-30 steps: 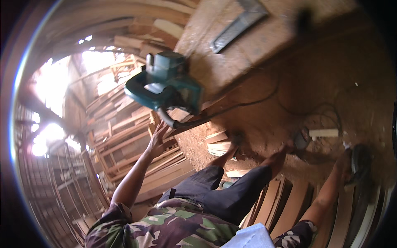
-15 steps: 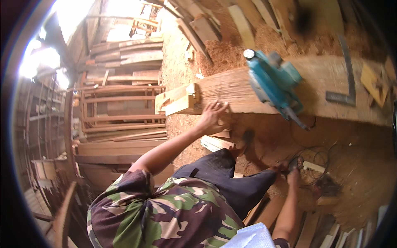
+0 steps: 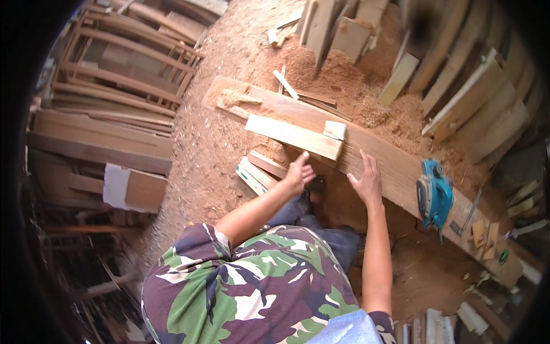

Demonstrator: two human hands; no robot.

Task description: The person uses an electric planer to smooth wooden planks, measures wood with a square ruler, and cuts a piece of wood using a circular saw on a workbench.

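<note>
My left hand (image 3: pixel 299 173) is just below the near edge of a pale wooden board (image 3: pixel 292 136), thumb raised and fingers loosely curled, with nothing in it. To its right, my right hand (image 3: pixel 368 179) is open, fingers stretched upward beside the edge of a long, thick plank (image 3: pixel 375 146). The pale board lies on this plank, its right end against a small light wood block (image 3: pixel 334 130). Farther right on the plank rests a teal electric planer (image 3: pixel 434 194).
Past the planer lie a metal square (image 3: pixel 467 215) and small wood pieces (image 3: pixel 486 238). Shavings (image 3: pixel 349 80) and leaning boards (image 3: pixel 447 63) line the far side. Wooden frames (image 3: pixel 126 57) are stacked at the left, with short offcuts (image 3: pixel 260 171) on the ground by my left forearm.
My left hand has come off the plank. My right hand has risen from low near the floor to the plank's edge. The view has shifted, and the pale board now shows on the plank.
</note>
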